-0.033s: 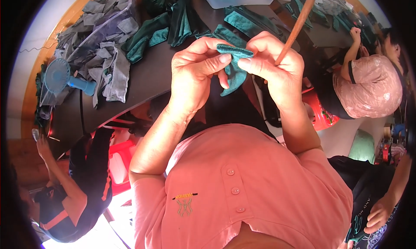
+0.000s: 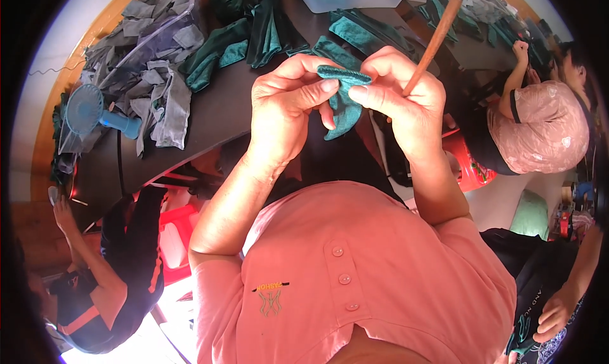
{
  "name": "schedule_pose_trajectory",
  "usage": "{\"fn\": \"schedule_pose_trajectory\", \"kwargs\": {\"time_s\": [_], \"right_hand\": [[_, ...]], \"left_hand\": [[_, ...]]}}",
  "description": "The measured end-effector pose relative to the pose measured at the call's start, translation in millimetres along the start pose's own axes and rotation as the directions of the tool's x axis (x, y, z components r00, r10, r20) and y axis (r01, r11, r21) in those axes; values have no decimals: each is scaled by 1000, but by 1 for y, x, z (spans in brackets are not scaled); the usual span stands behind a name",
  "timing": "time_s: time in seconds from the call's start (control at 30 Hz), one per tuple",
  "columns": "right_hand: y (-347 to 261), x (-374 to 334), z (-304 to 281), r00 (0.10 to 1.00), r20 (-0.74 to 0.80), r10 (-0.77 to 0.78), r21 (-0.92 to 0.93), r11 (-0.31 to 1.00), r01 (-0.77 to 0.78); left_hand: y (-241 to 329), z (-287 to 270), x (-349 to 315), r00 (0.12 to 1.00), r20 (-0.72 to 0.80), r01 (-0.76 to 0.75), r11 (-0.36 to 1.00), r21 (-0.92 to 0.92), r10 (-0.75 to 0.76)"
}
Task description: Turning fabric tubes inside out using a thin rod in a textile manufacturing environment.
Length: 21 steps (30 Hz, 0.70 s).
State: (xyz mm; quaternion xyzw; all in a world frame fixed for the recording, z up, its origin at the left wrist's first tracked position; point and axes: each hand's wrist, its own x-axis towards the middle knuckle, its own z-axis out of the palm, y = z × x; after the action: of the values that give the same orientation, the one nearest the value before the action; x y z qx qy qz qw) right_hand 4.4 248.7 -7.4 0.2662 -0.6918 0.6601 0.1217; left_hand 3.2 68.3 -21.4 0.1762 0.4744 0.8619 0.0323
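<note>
One blue handheld fan (image 2: 85,110) sits beside a grey fabric pile (image 2: 149,78) on the dark counter (image 2: 216,120). Left hand (image 2: 285,104) and right hand (image 2: 396,94) pinch one teal fabric piece (image 2: 342,101) between them; right also grips one wooden stick (image 2: 434,40), probably tucked under its fingers.

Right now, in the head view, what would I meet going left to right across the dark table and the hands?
Blue handheld fan → grey fabric pile → dark green fabric pieces → left hand → teal cloth piece → right hand → wooden stick.

dark worktable (image 2: 209,120) – wood-edged | red stool (image 2: 466,164) | bright floor – daylight
</note>
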Motion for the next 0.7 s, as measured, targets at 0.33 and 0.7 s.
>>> {"fn": "schedule_pose_trajectory", "kwargs": {"time_s": [0.33, 0.7], "right_hand": [[-6, -3, 8, 998, -29, -61, -5, 998, 61], [-6, -7, 12, 991, -5, -132, -44, 990, 132]], "left_hand": [[10, 7, -8, 992, -38, -116, 993, 38, 118], [4, 1, -9, 996, -54, -78, 993, -88, 73]]}}
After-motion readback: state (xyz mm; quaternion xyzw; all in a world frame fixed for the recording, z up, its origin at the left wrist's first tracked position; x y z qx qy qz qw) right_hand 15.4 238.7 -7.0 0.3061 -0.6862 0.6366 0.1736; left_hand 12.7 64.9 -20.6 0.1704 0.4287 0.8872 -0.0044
